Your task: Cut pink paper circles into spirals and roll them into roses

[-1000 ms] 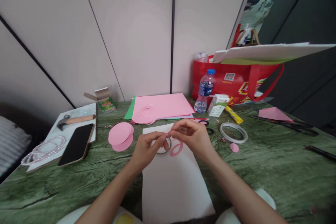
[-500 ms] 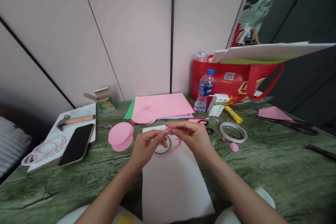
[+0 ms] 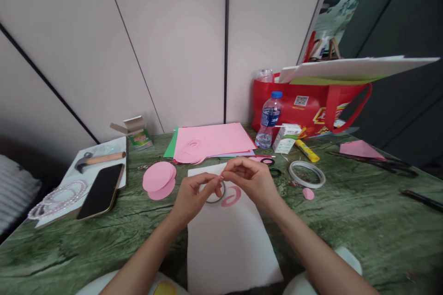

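Note:
Above the white sheet (image 3: 231, 244), my left hand (image 3: 194, 193) and my right hand (image 3: 251, 177) meet, fingertips pinched on a small piece of pink paper. A curled pink paper strip (image 3: 231, 198) hangs below the fingers; it seems to be one with the pinched piece, but the join is hidden. Partly behind my left hand lies a ring (image 3: 215, 201) with a dark edge, perhaps a tape roll. To the left of that hand are pink paper circles (image 3: 157, 176) in a loose stack.
Behind the hands lie pink sheets (image 3: 224, 138) and scissors (image 3: 275, 172). On the right are a water bottle (image 3: 269, 122), a glue stick (image 3: 307, 150), a white tape roll (image 3: 321, 179) and a red bag (image 3: 311, 106). A phone (image 3: 102, 191) and a hammer (image 3: 104, 158) lie left.
My right hand has shifted slightly left and up against my left hand. More of the curled pink strip shows below the fingers.

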### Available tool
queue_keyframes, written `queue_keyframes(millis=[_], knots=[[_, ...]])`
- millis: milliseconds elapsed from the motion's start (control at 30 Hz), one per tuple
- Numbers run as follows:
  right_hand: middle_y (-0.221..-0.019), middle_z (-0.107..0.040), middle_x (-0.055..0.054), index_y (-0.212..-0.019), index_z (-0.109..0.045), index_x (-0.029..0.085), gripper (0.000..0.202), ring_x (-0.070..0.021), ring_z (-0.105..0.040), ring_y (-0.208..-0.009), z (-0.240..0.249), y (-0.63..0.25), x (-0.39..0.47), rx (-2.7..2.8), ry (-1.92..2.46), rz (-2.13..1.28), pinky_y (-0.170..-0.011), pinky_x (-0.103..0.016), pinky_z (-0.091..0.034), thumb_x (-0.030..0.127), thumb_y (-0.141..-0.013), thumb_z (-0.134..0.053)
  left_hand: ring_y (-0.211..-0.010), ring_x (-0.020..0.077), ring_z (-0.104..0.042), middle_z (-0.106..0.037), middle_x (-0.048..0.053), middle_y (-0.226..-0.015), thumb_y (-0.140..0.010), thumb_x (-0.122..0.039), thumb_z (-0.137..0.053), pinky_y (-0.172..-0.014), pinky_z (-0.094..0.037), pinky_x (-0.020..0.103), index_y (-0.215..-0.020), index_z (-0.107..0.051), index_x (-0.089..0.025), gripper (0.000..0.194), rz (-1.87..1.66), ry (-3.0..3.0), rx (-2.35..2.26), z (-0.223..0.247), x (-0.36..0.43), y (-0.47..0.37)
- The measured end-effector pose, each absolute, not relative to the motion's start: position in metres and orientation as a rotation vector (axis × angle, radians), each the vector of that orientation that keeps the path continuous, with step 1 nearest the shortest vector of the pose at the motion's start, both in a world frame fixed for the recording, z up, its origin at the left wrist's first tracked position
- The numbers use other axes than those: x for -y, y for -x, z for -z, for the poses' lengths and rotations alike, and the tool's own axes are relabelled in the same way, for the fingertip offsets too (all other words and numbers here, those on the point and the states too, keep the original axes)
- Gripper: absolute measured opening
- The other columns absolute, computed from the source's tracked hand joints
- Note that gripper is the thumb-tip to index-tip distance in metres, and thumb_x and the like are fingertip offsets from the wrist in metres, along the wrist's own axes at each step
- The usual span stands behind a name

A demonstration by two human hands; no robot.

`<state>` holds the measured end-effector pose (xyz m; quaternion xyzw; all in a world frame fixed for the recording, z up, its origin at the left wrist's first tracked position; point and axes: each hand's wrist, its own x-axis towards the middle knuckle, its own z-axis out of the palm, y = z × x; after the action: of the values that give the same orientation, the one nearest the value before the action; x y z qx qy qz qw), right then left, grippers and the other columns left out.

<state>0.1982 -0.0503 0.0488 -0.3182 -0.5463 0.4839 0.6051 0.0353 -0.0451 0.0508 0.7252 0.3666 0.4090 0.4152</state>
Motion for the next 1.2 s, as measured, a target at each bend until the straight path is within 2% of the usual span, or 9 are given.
queue_keyframes(millis=[267,533,933,1200], knots=[[-0.076,-0.066,-0.001,-0.071,-0.069,0.020,0.006,-0.0135,-0.063,-0.068,-0.0492,-0.1998,0.0496,1.278,0.720,-1.021,-0.063,-0.025,-0.053,0.017,-0.066,-0.072,-0.067,0.0129,-0.059,-0.064,0.002,-0.063,-0.084,-0.028,-0.052,-0.069,-0.045,0.023,-0.073,-0.067,-0.015,0.023,-1.029,-1.818,-0.908,-0.0504,0.0458,-0.0352],[-0.076,-0.072,-0.003,-0.082,-0.071,0.020,0.011,-0.0166,-0.066,-0.069,-0.0518,-0.2007,0.0509,1.356,0.837,-0.998,-0.065,-0.029,-0.054,0.023,-0.073,-0.066,-0.067,0.0136,-0.059,-0.063,0.001,-0.061,-0.084,-0.029,-0.052,-0.070,-0.045,0.024,-0.072,-0.066,-0.015,0.024,-1.063,-1.803,-0.919,-0.0494,0.0454,-0.0351],[-0.069,-0.066,-0.001,-0.075,-0.063,0.018,0.013,-0.0144,-0.063,-0.065,-0.0494,-0.2005,0.0505,1.328,0.814,-1.061,-0.061,-0.027,-0.052,0.028,-0.069,-0.070,-0.071,0.0160,-0.060,-0.065,0.003,-0.064,-0.084,-0.033,-0.050,-0.069,-0.046,0.025,-0.073,-0.067,-0.015,0.027,-1.013,-1.841,-0.948,-0.0513,0.0467,-0.0360],[-0.067,-0.062,0.000,-0.070,-0.064,0.018,0.007,-0.0132,-0.061,-0.062,-0.0507,-0.1996,0.0515,1.359,0.794,-0.975,-0.058,-0.026,-0.051,0.022,-0.068,-0.070,-0.067,0.0141,-0.059,-0.065,0.003,-0.063,-0.084,-0.030,-0.051,-0.069,-0.045,0.024,-0.071,-0.067,-0.014,0.026,-1.010,-1.836,-0.940,-0.0518,0.0480,-0.0365]])
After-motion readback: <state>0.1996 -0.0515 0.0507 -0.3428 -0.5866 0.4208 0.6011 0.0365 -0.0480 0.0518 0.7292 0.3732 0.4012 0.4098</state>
